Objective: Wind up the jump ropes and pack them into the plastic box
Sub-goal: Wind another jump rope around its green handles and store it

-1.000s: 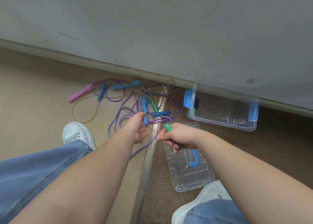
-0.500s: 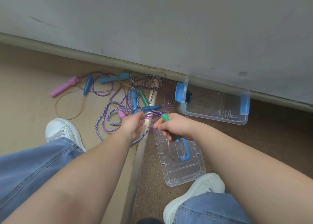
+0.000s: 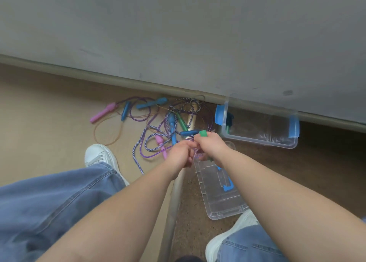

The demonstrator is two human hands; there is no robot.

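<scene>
View from above, looking down at a person's two bare forearms reaching forward over the floor. The right hand (image 3: 211, 146) is closed in a fist around a green handle (image 3: 203, 133), whose tip pokes out above the knuckles. The left hand (image 3: 179, 156) sits just beside it, almost touching, fingers curled and pinching a purple cord (image 3: 197, 154) that loops between the two hands.

Just beyond the hands lies the tangle of jump ropes (image 3: 158, 135): purple, striped and amber cords with blue, green and pink handles, reaching back to the baseboard (image 3: 118, 79) of a grey wall. A pink handle (image 3: 103, 113) marks its left edge, and a broad stretch of tan floor (image 3: 39, 113) runs on to the left of it.

The plastic box (image 3: 261, 142) stands open to the right of the pile, its back edge against the baseboard, a blue latch on each end and something dark inside its left end. Its clear lid (image 3: 219, 202) lies flat on darker speckled floor, partly under the right forearm, between the box and a white shoe (image 3: 227, 236). A pale floor strip (image 3: 176, 198) divides the two floor colours. Another white shoe (image 3: 101, 157) rests left of the ropes.
</scene>
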